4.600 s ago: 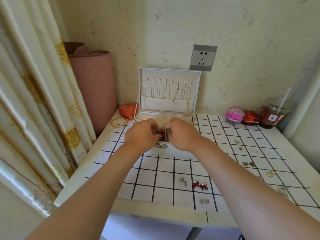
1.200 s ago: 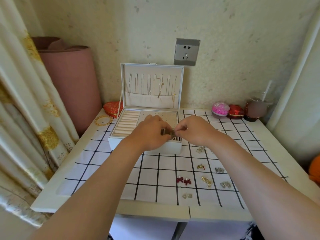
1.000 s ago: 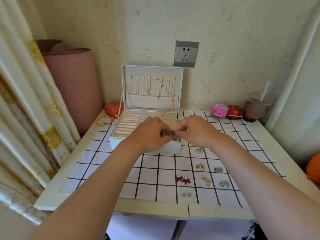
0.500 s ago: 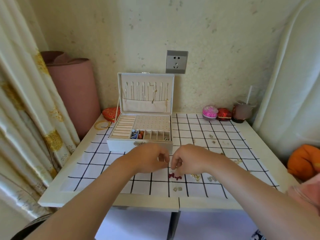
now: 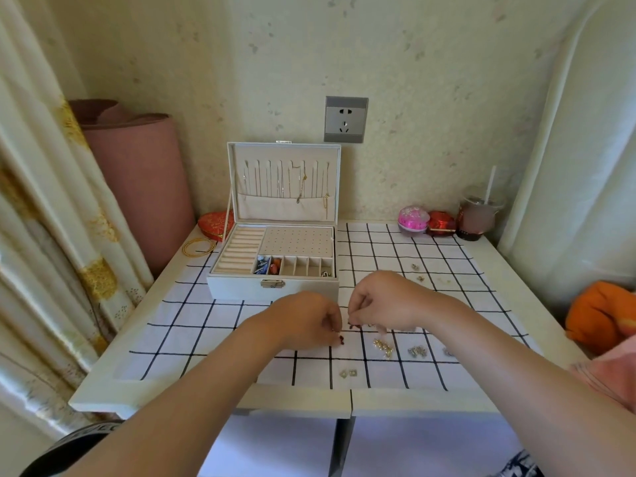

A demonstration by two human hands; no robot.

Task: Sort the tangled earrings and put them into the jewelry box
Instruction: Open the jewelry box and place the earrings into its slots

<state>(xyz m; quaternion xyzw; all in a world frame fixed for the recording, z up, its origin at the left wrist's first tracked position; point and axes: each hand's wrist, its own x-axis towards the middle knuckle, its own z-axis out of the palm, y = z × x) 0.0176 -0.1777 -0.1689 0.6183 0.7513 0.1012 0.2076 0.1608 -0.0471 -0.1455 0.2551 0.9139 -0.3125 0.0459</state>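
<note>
The white jewelry box [image 5: 237,287] stands open at the back left of the checked cloth, its lid upright; a few front slots hold small pieces. Both hands are low over the cloth, just in front of the box. My left hand [image 5: 306,321] pinches one dark red bow earring [image 5: 341,339] at its fingertips. My right hand [image 5: 387,301] pinches the other red bow earring [image 5: 355,326], a small gap from the first. More earrings lie on the cloth: a gold pair [image 5: 383,347], a silver pair [image 5: 417,351], a small pale pair [image 5: 348,373] and tiny ones [image 5: 417,273] farther back.
A pink round case [image 5: 413,218], a red case [image 5: 441,223] and a drink cup with a straw [image 5: 476,218] stand at the back right. A red heart pouch [image 5: 213,222] and gold bangles [image 5: 198,247] lie left of the box. Curtain and pink roll [image 5: 137,187] at left.
Both hands have come out of the box's front slots and down to the cloth, where they have closed on the red bow earrings. The camera view has pulled back.
</note>
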